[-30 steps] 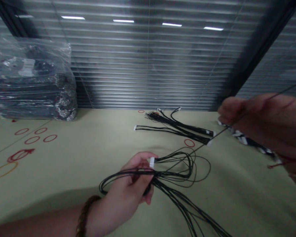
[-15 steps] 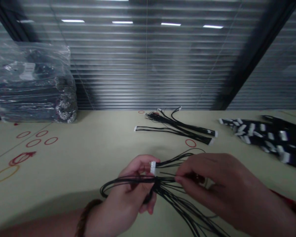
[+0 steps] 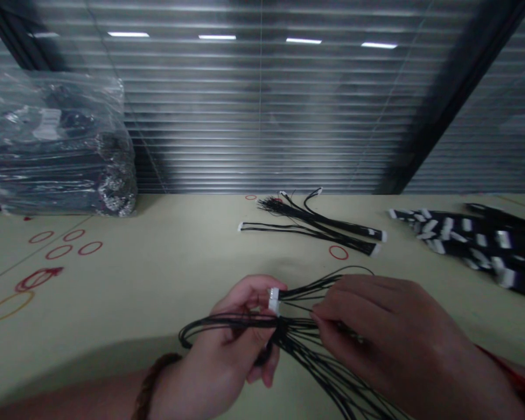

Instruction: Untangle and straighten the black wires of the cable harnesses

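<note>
In the lower middle of the head view, my left hand (image 3: 240, 332) is closed around a bundle of thin black wires (image 3: 308, 356) and a small white connector (image 3: 273, 300). The connector sits between its fingertips, and several black wires run from its upper part toward the right. A loop of the bundle bends back over the left wrist. My right hand (image 3: 376, 332) pinches a single black wire (image 3: 295, 305) just right of the connector. That wire's left end meets the connector's lower part; whether it is seated inside, I cannot tell.
Black wire harnesses (image 3: 324, 224) with white connectors lie at the table's back. A larger pile of harnesses (image 3: 472, 239) is at right. Red rubber bands (image 3: 59, 252) and a yellow band (image 3: 9, 307) lie at left, near a clear plastic bag (image 3: 56, 151) of black wires.
My right hand has shifted slightly, and the pinched wire now slopes up to the connector, its left end closer to it. My left hand and the connector have moved slightly right.
</note>
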A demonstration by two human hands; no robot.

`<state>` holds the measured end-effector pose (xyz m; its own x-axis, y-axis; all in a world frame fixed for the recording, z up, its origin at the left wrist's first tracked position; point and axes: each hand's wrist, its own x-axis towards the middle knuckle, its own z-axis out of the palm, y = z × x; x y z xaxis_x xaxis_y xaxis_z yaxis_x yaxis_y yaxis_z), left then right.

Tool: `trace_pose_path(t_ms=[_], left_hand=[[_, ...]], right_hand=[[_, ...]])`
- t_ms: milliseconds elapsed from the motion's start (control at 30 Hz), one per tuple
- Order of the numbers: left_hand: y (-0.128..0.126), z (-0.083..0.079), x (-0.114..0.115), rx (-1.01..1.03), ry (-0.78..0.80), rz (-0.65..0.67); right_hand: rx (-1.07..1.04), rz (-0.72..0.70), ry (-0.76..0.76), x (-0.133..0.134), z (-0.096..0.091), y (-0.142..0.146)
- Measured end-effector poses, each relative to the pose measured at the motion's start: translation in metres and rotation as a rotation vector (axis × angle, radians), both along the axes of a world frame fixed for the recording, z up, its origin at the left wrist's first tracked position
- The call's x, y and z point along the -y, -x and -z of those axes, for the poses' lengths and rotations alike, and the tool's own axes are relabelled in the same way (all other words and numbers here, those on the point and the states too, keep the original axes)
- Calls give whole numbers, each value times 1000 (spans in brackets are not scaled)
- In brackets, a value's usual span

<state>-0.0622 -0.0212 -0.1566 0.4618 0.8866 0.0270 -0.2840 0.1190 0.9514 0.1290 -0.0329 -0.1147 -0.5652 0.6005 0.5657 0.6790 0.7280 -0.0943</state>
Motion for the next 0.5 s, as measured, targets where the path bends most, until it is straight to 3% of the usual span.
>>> trace_pose_path(t_ms=[200, 400, 500], left_hand=[[-2, -1, 2, -15, -11, 21], [-5, 0, 2, -58, -17, 62], [-5, 0, -1, -90, -22, 65]], right_hand=[[67, -40, -15, 0, 1, 0], [44, -88, 8, -3, 17, 10], [48, -92, 9, -8, 11, 9]])
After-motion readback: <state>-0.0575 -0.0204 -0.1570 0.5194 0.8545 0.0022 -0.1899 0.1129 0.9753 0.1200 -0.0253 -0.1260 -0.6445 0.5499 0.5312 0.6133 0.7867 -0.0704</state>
